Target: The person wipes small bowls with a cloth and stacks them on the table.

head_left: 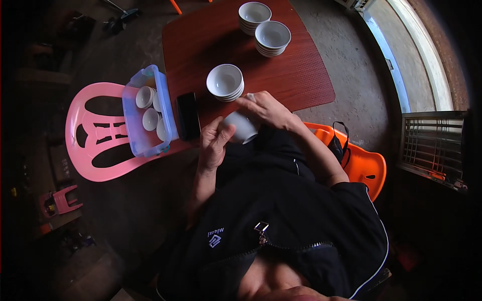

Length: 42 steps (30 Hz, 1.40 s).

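Observation:
A white bowl (242,127) is tilted on its side between my two hands, in front of the table edge. My left hand (216,140) grips its left side, with the thumb on the outer wall. Over the upper right of the bowl, my right hand (266,109) has its fingers bent and holds a small piece of white material (251,97), probably a cloth or tissue. Just beyond my hands, a short stack of white bowls (225,81) stands on the red-brown table (201,45).
Two more bowl stacks (254,14) (272,36) stand at the table's far side. A black phone-like object (188,116) lies beside a translucent blue bin (168,108) holding several bowls. The bin is on a pink chair (80,108). An orange chair (369,155) is at the right.

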### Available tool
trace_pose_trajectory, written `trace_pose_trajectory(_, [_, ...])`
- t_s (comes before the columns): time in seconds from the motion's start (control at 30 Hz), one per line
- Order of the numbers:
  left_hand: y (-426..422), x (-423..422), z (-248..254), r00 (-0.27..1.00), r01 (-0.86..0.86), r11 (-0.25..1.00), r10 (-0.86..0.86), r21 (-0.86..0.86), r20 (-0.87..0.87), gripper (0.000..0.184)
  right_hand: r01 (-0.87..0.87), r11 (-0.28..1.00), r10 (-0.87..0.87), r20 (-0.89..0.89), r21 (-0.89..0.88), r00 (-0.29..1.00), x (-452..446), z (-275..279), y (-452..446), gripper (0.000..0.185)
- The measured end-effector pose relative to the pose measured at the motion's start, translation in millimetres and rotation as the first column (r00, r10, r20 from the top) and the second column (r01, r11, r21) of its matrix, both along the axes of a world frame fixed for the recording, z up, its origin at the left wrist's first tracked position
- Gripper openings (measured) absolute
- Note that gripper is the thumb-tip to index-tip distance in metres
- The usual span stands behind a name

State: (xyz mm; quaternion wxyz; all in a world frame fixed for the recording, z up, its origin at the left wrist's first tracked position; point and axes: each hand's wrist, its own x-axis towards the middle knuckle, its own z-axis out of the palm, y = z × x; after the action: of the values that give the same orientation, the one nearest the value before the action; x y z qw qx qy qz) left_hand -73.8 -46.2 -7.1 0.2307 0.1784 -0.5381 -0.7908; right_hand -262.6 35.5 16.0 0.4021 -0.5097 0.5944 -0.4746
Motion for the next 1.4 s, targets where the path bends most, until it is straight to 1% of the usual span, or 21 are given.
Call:
trace_pose_trajectory(0.07, [13.4, -14.4, 25.4, 0.998, -0.037, 0.985, 0.045, -0.169, 0.045, 0.015, -0.14, 0.988, 0.084, -0.523, -0.068, 0.848, 9.6, 15.5, -1.1, 0.03])
trace_pose_trajectory(0.2, [-5.9, -5.1, 27.1, 0.999, 0.047, 0.999, -0.047, 0.014, 0.003, 0.012, -0.153, 0.972, 0.053, -0.472, -0.177, 0.88, 13.4, 13.4, -3.3, 0.024])
trace_pose_trajectory(0.23, [-10.3, -1.8, 15.7, 0.993, 0.041, 0.992, -0.029, 0.116, -0.111, 0.014, -0.014, 0.99, 0.012, -0.012, -0.141, 1.0, 15.0, 4.4, -2.0, 0.028])
trace_pose_trajectory(0.27, [-13.5, 0.5, 4.3, 0.975, 0.044, 0.976, 0.005, 0.215, -0.222, 0.016, 0.09, 0.995, -0.06, 0.447, -0.045, 0.892, 15.5, -1.8, -0.1, 0.033])
trace_pose_trajectory(0.4, [1.1, -12.3, 20.5, 0.955, -0.132, 0.885, 0.235, 0.446, -0.184, 0.029, 0.314, 0.949, -0.177, 0.867, 0.025, 0.466, 40.9, -11.0, 9.2, 0.034])
trace_pose_trajectory(0.5, [-8.6, -7.1, 16.4, 0.978, -0.033, 0.959, 0.089, 0.282, -0.188, 0.027, 0.27, 0.962, -0.215, 0.745, 0.048, 0.632, 22.2, -11.9, 9.0, 0.033])
trace_pose_trajectory(0.53, [-13.7, -4.9, 16.7, 0.987, -0.001, 0.989, 0.025, 0.151, -0.159, 0.026, 0.263, 0.959, -0.148, 0.61, -0.103, 0.779, 16.7, 4.3, 7.5, 0.036])
trace_pose_trajectory(0.6, [-18.6, -0.1, 12.6, 0.988, 0.093, 0.993, -0.083, 0.078, -0.127, 0.022, 0.199, 0.98, -0.191, 0.226, -0.013, 0.955, 12.8, 21.5, 5.4, 0.039])
trace_pose_trajectory(0.63, [-17.4, -0.5, 15.8, 0.99, 0.094, 0.992, -0.085, 0.085, -0.11, 0.019, 0.174, 0.983, -0.177, 0.073, 0.051, 0.981, 10.8, 38.8, 4.9, 0.03])
trace_pose_trajectory(0.7, [-13.9, -3.3, 24.6, 0.992, 0.095, 0.991, -0.086, 0.094, -0.091, 0.016, 0.086, 0.984, -0.147, -0.432, -0.158, 0.89, 10.6, 30.4, 2.8, 0.019])
trace_pose_trajectory(0.77, [-7.9, -9.7, 35.0, 0.992, 0.055, 0.985, -0.036, -0.163, 0.119, 0.012, 0.052, 0.994, -0.092, -0.516, -0.091, 0.852, 17.5, 29.4, 1.0, 0.02])
trace_pose_trajectory(0.83, [-9.5, -12.0, 35.4, 0.989, 0.046, 0.969, -0.009, -0.242, 0.149, 0.011, 0.054, 0.943, -0.187, -0.389, -0.328, 0.902, 20.2, 4.9, -2.9, 0.024])
trace_pose_trajectory(0.9, [-20.2, -6.7, 24.2, 0.99, 0.127, 0.986, -0.12, 0.104, -0.077, 0.013, 0.181, 0.956, -0.16, 0.107, -0.232, 0.981, 20.4, -12.1, 3.5, 0.029])
trace_pose_trajectory(0.97, [-25.2, -4.5, 5.8, 0.982, 0.144, 0.972, -0.118, 0.184, -0.148, 0.021, 0.3, 0.948, -0.193, 0.557, -0.107, 0.808, 32.6, -15.1, 12.7, 0.032])
trace_pose_trajectory(1.03, [-11.5, -12.4, 11.9, 0.976, -0.068, 0.822, 0.173, 0.565, -0.133, 0.028, 0.479, 0.877, -0.289, 0.759, -0.035, 0.584, 52.1, -26.7, 13.8, 0.037])
trace_pose_trajectory(1.07, [-9.1, -11.6, 6.8, 0.972, -0.015, 0.77, 0.162, 0.637, -0.172, 0.034, 0.508, 0.861, -0.315, 0.758, -0.025, 0.572, 52.9, -31.2, 14.3, 0.041])
trace_pose_trajectory(1.17, [-4.5, -17.7, 18.9, 0.972, 0.044, 0.862, 0.08, 0.506, -0.222, 0.031, 0.329, 0.941, -0.237, 0.531, -0.084, 0.814, 24.7, -8.2, 11.5, 0.045])
trace_pose_trajectory(1.23, [-13.8, -12.7, 15.5, 0.986, 0.111, 0.971, -0.081, 0.21, -0.148, 0.017, 0.163, 0.982, -0.173, 0.105, 0.096, 0.979, 10.3, 19.5, 10.5, 0.035])
trace_pose_trajectory(1.27, [-14.4, -11.9, 21.1, 0.989, 0.145, 0.987, -0.141, 0.066, -0.054, 0.013, 0.044, 0.999, -0.045, -0.196, -0.011, 0.98, 6.6, 18.1, 8.9, 0.029])
trace_pose_trajectory(1.33, [-9.7, -16.3, 30.7, 0.993, 0.076, 0.994, -0.069, -0.076, 0.093, 0.01, -0.055, 0.995, 0.088, -0.496, 0.082, 0.864, 11.1, 29.6, 3.4, 0.026])
trace_pose_trajectory(1.4, [-20.2, -14.7, 24.2, 0.996, 0.063, 0.998, -0.061, -0.028, 0.057, 0.01, -0.043, 0.999, 0.038, -0.52, 0.002, 0.853, 14.9, 11.4, -1.6, 0.025])
